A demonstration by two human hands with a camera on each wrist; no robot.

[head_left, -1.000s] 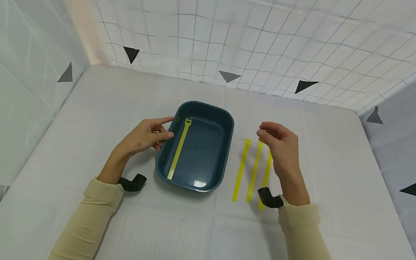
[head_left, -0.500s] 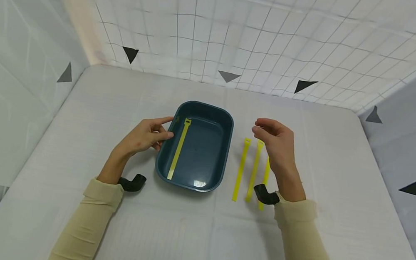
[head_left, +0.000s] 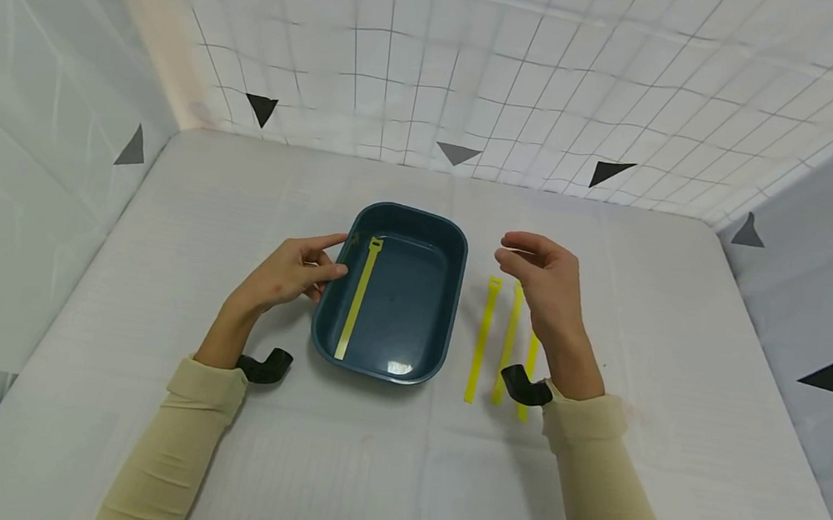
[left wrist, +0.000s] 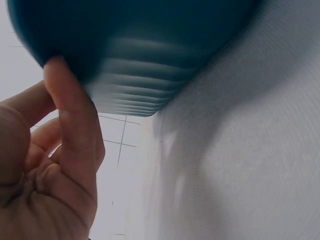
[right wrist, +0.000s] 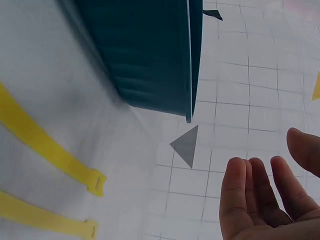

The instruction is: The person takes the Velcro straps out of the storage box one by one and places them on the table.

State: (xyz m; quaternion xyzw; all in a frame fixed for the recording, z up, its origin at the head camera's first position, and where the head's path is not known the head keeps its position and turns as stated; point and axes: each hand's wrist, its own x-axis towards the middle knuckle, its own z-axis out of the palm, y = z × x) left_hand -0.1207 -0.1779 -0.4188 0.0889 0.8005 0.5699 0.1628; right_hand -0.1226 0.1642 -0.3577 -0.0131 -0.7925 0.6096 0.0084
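Note:
A dark teal plastic tray (head_left: pixel 404 313) stands on the table, one yellow cable strap (head_left: pixel 358 300) with a slotted head lying along its left side. My left hand (head_left: pixel 283 274) pinches the tray's left rim, thumb over the edge; the left wrist view has its fingers (left wrist: pixel 70 100) against the tray's outer wall. To the right of the tray, three more yellow straps lie side by side: a left one (head_left: pixel 483 342), a middle one (head_left: pixel 510 336) and a right one (head_left: pixel 532 356), partly hidden. Over their heads hovers my right hand (head_left: pixel 545 285), holding nothing, thumb and fingers apart.
The table (head_left: pixel 381 474) has a pale cloth cover. Behind it rises a white gridded curtain (head_left: pixel 420 68) with black and grey triangles. Grey sheets hang at both sides. Each wrist carries a black camera mount, a left one (head_left: pixel 266 365) and a right one (head_left: pixel 525 386).
My right hand has drifted left and slightly away from me, toward the tray, still holding nothing. The left hand, the tray and the straps have stayed put.

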